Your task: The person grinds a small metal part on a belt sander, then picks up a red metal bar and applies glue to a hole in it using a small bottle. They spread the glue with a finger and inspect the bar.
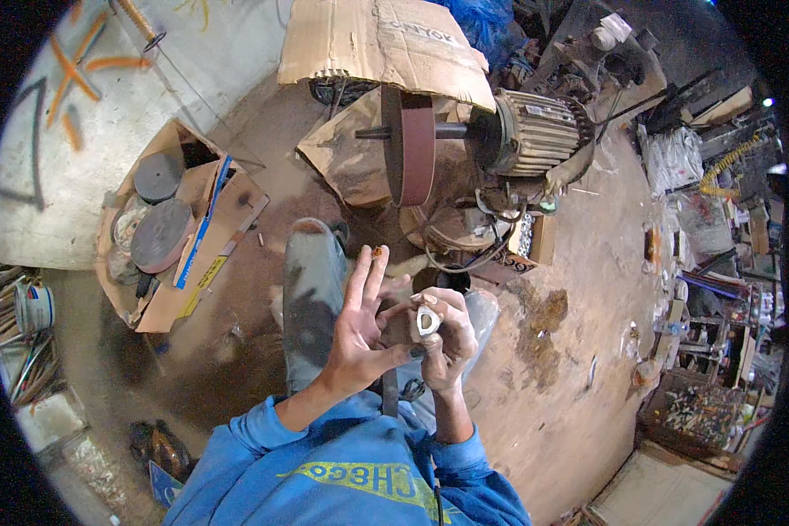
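- Holding a small pale metal part [428, 322] up in front of the chest, over the knees; the part is roughly triangular with a hole through it.
- Right hand [444, 337]: grip narrow, closed on the metal part, pinched between thumb and fingertips.
- Left hand [364, 329]: grip wide, fingers spread and pointing up, palm facing the part; thumb reaches across to the right hand, touching at or just beside the part. Holding nothing of its own as far as I can see.
- One left fingertip [378, 252] shows an orange-brown smudge or cap; too small to tell which.
- Both forearms come out of blue sleeves [263, 430]; grey dirty trouser leg [311, 298] below the hands.
- Person sits facing a grinding wheel [409, 145], a dark red-brown disc on a shaft driven by a ribbed electric motor [535, 131]; the wheel is near the hands but apart from them.
- Cardboard sheets [381, 44] lie behind and under the wheel.
- Open cardboard box [210, 254] on the dirt floor [570, 386] toward the left, holding round grey discs [160, 232].
- White paint tin [35, 307] at the far left edge of the floor, beside a bundle of rods.
- Cluttered shelves of scrap and parts [701, 412] along the right edge of the floor.
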Demonstrator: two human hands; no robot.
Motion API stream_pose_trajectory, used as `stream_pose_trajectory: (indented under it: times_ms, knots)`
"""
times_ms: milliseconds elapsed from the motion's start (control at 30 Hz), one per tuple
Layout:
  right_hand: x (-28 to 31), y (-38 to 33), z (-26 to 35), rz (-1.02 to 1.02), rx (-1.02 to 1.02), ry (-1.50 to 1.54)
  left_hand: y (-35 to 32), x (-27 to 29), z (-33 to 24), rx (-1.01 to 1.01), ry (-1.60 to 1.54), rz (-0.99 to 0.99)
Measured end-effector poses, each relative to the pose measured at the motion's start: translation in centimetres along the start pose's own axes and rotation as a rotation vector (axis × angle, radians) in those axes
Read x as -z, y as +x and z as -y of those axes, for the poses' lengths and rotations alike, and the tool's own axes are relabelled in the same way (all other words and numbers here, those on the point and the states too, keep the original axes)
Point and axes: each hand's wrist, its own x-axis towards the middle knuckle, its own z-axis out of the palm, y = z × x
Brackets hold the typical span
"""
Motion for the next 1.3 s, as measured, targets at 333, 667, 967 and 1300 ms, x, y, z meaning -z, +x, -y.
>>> stream_pose_trajectory:
  times_ms: [333, 667, 967, 1300]
  knots:
    - [-0.9, 1.0, -0.2, -0.017, -0.456, 0.042, -0.1, 1.5, 0.9, -0.144, 0.174, -0.153]
    - [-5.1, 2.3, -8.2, -0.291, -0.347, -0.051, 1.5, 5.7, 2.4, -0.191, 0.390, -0.354]
    - [-5.5, 3.3, -8.5, -0.358, -0.658, 0.393, 1.2, 8.3, 1.5, -0.192, 0.441, -0.445]
    - [-4.7, 3.5, -10.4, -0.246, -0.691, 0.275, 1.0, 8.1, 1.6, -0.218, 0.487, -0.459]
